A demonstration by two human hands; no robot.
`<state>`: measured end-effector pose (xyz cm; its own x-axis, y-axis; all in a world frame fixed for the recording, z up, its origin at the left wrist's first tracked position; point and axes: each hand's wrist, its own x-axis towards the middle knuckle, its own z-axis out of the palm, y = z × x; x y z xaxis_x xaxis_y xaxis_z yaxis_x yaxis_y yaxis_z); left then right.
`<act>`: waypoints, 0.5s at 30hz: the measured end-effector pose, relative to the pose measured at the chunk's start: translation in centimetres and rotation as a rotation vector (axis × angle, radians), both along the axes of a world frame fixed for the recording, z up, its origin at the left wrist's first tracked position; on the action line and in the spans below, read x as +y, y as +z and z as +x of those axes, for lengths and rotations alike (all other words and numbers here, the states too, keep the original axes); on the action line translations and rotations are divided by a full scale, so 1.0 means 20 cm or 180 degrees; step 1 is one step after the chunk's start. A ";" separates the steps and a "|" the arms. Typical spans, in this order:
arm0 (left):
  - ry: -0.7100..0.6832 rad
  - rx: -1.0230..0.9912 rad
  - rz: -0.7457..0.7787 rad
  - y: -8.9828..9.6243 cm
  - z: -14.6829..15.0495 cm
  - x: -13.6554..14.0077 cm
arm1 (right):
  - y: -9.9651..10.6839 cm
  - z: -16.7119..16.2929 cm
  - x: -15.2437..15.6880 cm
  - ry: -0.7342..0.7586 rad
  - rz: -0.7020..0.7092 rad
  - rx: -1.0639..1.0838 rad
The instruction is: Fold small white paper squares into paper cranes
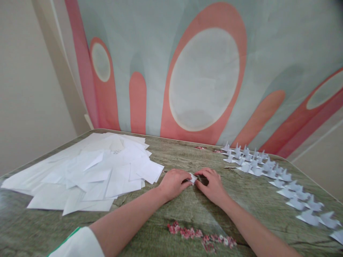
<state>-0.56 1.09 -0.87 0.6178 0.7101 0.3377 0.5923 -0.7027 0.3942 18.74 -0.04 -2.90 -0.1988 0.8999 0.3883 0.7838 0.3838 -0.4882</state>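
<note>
A small piece of folded white paper (pixel 192 179) is held between my two hands, just above the middle of the table. My left hand (pixel 174 182) pinches its left side between thumb and fingers. On the right side, the thumb and fingertips of my right hand (pixel 210 184) close on the same paper. Its exact folds are too small to make out.
To the left lies a wide heap of loose white paper sheets (pixel 91 175). Rows of folded white paper cranes (pixel 268 167) stand along the right side of the wood-patterned table (pixel 166 221). A patterned backdrop (pixel 150 107) rises behind the far edge.
</note>
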 end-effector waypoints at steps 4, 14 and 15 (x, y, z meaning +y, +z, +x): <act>0.0025 -0.0072 -0.0137 0.01 0.00 0.00 | 0.00 -0.01 -0.01 0.0107 0.0040 0.0003; 0.0097 -0.0557 -0.0349 0.00 0.00 0.01 | 0.01 -0.05 -0.02 0.0040 0.0127 -0.0290; 0.0101 -0.0580 -0.0361 0.00 0.00 0.01 | 0.02 -0.05 -0.02 0.0022 0.0222 -0.0409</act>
<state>-0.57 1.27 -0.90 0.5306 0.7680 0.3586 0.5252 -0.6300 0.5721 17.71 -0.42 -2.56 -0.2569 0.8701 0.4207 0.8354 0.4187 -0.3560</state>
